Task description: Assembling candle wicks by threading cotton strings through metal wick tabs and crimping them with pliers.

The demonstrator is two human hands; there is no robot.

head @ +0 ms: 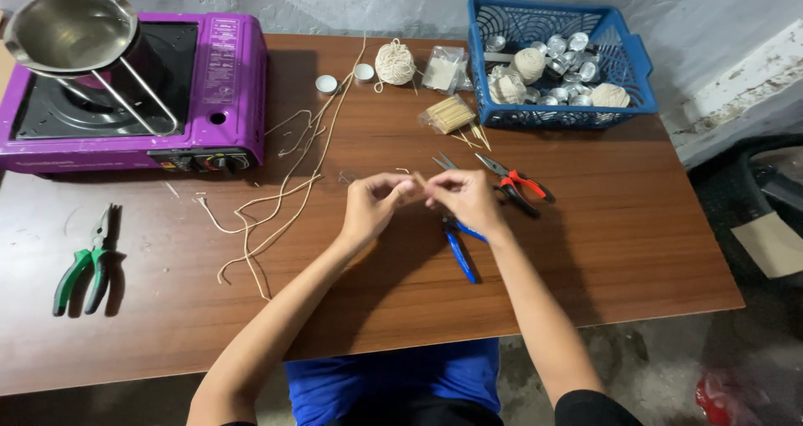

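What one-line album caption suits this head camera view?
Left hand and right hand pinch a thin stick above a wooden table, pliers, string and purple stove around.

This looks like a small home workshop for making things by hand. A brown wooden worktop (585, 250) stands against a rough grey wall (376, 0). On it sit a purple camping stove (209, 83) with a shiny metal pot (67, 31), green-handled pliers (84, 263), red-handled pliers (517, 182), a ball of pale string (394, 62), and a blue plastic basket (636, 66) full of little silver metal cups (567, 50). The floor (652, 367) is bare grey concrete.
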